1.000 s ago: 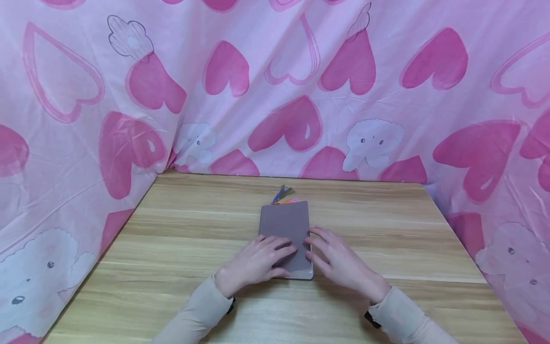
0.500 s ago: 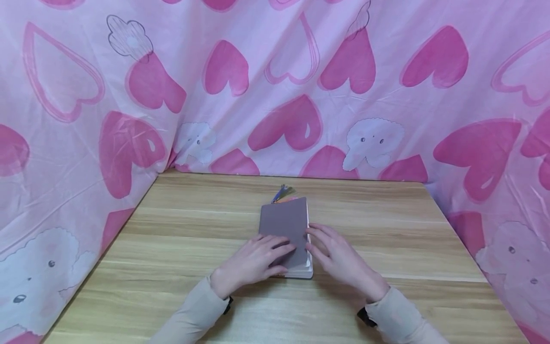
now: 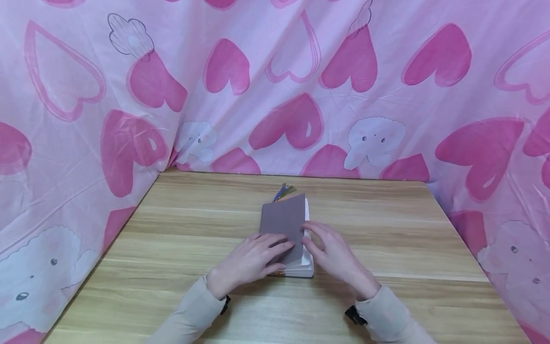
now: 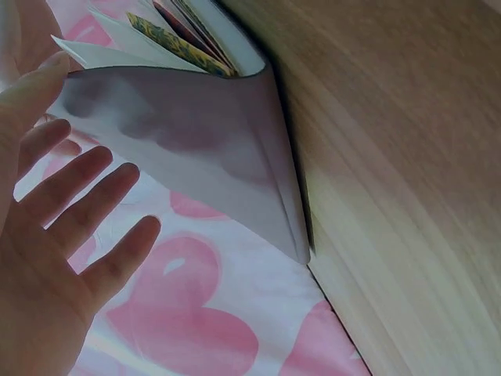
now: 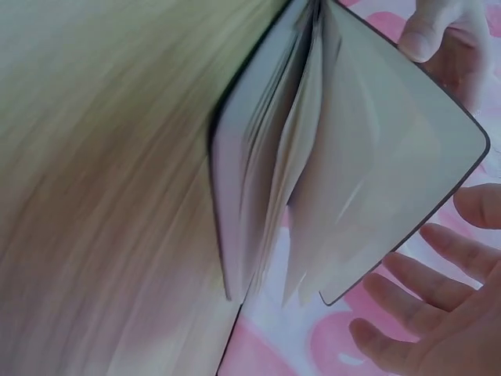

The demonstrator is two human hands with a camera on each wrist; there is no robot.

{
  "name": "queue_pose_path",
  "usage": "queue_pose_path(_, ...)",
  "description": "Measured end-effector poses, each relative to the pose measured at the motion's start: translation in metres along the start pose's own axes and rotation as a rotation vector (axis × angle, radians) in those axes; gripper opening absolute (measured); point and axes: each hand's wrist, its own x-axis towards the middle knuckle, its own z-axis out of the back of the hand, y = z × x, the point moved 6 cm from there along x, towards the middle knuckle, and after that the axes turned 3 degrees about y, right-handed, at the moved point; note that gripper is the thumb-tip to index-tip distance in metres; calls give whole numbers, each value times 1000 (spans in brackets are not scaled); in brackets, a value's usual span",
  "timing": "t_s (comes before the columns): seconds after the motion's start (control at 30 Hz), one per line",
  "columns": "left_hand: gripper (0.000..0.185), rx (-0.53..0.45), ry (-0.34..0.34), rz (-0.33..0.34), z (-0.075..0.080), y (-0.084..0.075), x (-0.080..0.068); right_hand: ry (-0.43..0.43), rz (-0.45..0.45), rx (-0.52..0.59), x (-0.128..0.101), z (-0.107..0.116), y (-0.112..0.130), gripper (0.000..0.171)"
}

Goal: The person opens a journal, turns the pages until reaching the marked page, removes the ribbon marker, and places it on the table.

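A grey-mauve notebook (image 3: 281,217) lies on the table, its front cover tilted up from the right side. White pages (image 5: 297,133) show beneath the raised cover. In the head view my left hand (image 3: 251,258) is at the cover's lower left; its thumb (image 4: 47,82) meets the cover edge in the left wrist view, the other fingers spread out. My right hand (image 3: 333,251) has its fingertips at the cover's right edge, fingers extended. A blue and olive tassel (image 3: 284,191) sticks out past the notebook's top. Between the pages sits a yellow-and-dark patterned slip (image 4: 176,47).
The wood-grain table (image 3: 193,215) surrounds the notebook. Pink heart-patterned cloth (image 3: 279,71) hangs along its back and both sides. Beige sleeves (image 3: 193,306) cover the forearms, with a dark piece (image 3: 355,315) at the right cuff.
The notebook's front cover has risen on its right side, exposing white pages. My right hand has shifted slightly left and upward with that edge. My left hand has moved slightly left.
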Motion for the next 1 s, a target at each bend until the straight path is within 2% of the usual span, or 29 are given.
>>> queue_pose_path(0.23,65,29,-87,-107,5,-9,-1,-66,43,45,5,-1,7,38)
queue_pose_path(0.47,69,22,-123,-175,9,-13,3,-64,-40,127,9,-3,8,40)
queue_pose_path(0.6,57,40,-151,-209,14,-14,5,-42,-56,183,12,-4,9,38)
queue_pose_path(0.83,35,112,-248,-271,26,-12,9,-22,-88,241,16,-8,8,38)
queue_pose_path(0.9,31,117,-247,-275,27,-10,9,-22,-95,239,16,-9,8,39)
queue_pose_path(1.0,21,109,-210,-267,29,-8,10,-25,-78,232,17,-9,10,40)
